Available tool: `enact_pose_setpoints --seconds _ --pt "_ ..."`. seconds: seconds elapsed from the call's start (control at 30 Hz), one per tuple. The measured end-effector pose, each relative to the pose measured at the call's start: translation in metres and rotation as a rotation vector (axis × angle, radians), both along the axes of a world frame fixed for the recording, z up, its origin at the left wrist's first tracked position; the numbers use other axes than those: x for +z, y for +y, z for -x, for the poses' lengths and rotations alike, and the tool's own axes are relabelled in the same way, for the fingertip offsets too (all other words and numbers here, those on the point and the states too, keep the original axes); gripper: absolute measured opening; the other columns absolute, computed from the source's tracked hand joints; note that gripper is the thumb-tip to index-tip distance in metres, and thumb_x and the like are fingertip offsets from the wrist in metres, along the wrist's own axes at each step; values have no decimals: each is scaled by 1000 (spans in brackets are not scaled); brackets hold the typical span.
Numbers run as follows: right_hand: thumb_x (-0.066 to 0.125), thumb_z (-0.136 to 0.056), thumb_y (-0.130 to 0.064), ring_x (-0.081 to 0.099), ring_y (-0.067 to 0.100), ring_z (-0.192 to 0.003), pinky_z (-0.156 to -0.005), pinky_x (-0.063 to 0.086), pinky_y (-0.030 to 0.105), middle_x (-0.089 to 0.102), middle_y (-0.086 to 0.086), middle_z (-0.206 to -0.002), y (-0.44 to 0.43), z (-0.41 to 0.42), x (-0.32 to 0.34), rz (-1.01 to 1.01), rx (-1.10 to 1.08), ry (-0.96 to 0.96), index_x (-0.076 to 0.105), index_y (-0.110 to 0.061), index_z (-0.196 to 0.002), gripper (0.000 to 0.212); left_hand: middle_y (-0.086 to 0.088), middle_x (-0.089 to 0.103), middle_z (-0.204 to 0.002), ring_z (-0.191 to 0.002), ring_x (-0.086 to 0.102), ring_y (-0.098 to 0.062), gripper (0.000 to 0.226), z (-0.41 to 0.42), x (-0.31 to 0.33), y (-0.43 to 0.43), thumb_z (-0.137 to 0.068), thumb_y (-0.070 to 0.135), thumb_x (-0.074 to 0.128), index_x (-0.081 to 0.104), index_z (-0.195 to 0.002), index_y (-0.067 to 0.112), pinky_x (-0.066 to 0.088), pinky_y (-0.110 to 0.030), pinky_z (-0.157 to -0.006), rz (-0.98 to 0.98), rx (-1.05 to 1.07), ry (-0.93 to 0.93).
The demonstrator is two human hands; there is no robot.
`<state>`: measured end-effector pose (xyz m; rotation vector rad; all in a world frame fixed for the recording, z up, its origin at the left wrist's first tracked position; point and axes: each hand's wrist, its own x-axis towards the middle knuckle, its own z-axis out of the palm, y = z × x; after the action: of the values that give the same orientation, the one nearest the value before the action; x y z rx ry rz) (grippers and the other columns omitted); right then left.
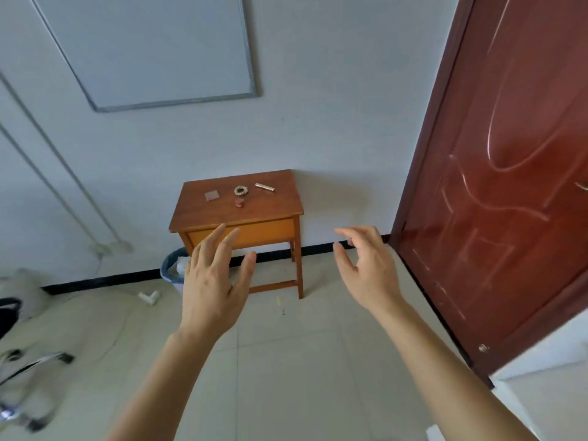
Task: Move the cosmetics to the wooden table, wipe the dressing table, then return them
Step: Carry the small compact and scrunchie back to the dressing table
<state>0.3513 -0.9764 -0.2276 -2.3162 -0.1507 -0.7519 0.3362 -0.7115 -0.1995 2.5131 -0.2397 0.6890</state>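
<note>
Both hands up and empty: left hand [213, 281] on the near side of the wooden table [273, 203], fingers spread and almost straight, gripping nothing; right hand [366, 268] level with it, off the table's right front corner, fingers loosely bent, thumb apart from them, holding nothing either. Neither touching the table.

On the tabletop, four small things, taken to be the cosmetics: square flat piece [211, 195] toward the left, pale ring-shaped item [241, 190] in the middle, slim metallic tube [264, 186] toward the right rear, small reddish piece [239, 203] just in front of the ring. All apart from one another, all too small to identify surely. Judged to be the return step, or the wiping stage between; cannot tell which, with no dressing table recognisable in view.

Risks from here: could send the tube, lying on its side, rolling off the table's right edge with a careless sweep. Could drop the reddish piece or the square one if grabbing several at once; hard floor tiles underneath. Could lose a fumbled item into the bin beside the table.

Containers: blue bin [170, 265] on the floor just left of the table's left legs, something white inside, rest of the contents hidden. Drawer or open recess [254, 232] under the tabletop, partly covered by the left hand's fingers; cannot tell which, contents not visible.
</note>
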Motion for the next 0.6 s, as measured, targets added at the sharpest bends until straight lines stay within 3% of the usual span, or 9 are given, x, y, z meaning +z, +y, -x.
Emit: enact_pose_setpoints --seconds 0.2,0.37,0.6 --pt "55 -96 -32 55 0 -103 -73 48 18 50 -13 -118 41 -110 -23 -48 73 13 61 -27 -124 28 1 49 -141 -127 48 -22 47 -86 -25 35 -97 50 42 46 -135 23 39 -43 -101 -58 34 15" --pt "57 -97 -31 53 -3 -103 -70 36 1 50 -14 -119 65 -233 -49 -5 178 74 61 -28 -124 28 0 53 -137 -124 52 -23 44 -197 -36 43 -95 42 49 52 -133 19 40 -40 -101 -38 102 36" --pt "57 -96 -30 51 -4 -93 -69 36 5 50 -15 -117 83 -404 -45 7 234 121 61 -28 -121 25 -1 52 -138 -126 51 -24 42 -344 -30 50 -96 37 50 52 -133 18 43 -44 -101 -65 151 89"
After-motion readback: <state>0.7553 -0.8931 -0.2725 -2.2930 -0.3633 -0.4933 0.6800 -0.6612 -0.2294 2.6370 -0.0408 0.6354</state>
